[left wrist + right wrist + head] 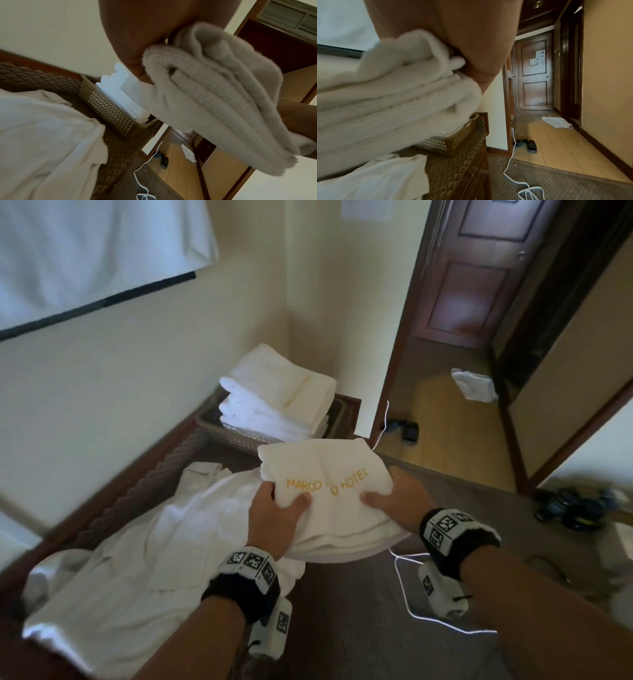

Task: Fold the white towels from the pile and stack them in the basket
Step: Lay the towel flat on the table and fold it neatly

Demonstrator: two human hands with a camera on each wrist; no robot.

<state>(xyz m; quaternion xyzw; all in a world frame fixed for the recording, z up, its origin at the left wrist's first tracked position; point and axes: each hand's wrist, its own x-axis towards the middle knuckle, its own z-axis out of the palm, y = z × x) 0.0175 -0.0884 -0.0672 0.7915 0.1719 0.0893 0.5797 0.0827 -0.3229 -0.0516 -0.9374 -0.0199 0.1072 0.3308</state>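
Observation:
A folded white towel (pixel 329 491) with gold lettering is held in the air between both hands, short of the basket. My left hand (pixel 277 508) grips its left edge, thumb on top. My right hand (pixel 394 498) grips its right edge the same way. In the wrist views the towel's layered folds (pixel 214 101) (pixel 393 101) fill the frame beside each palm. The perforated tan basket (pixel 219 429) (pixel 106 108) (pixel 462 135) stands beyond on the bed's far corner, with several folded white towels (pixel 277 395) stacked above its rim. Loose white linen (pixel 137 559) lies piled on the bed at left.
A wooden bed frame edge (pixel 484 135) runs beside the basket. A white cable (pixel 407 594) trails over the carpet. A crumpled white cloth (pixel 474 385) and dark slippers (pixel 527 145) lie on the tiled hallway floor before a brown door (pixel 534 74).

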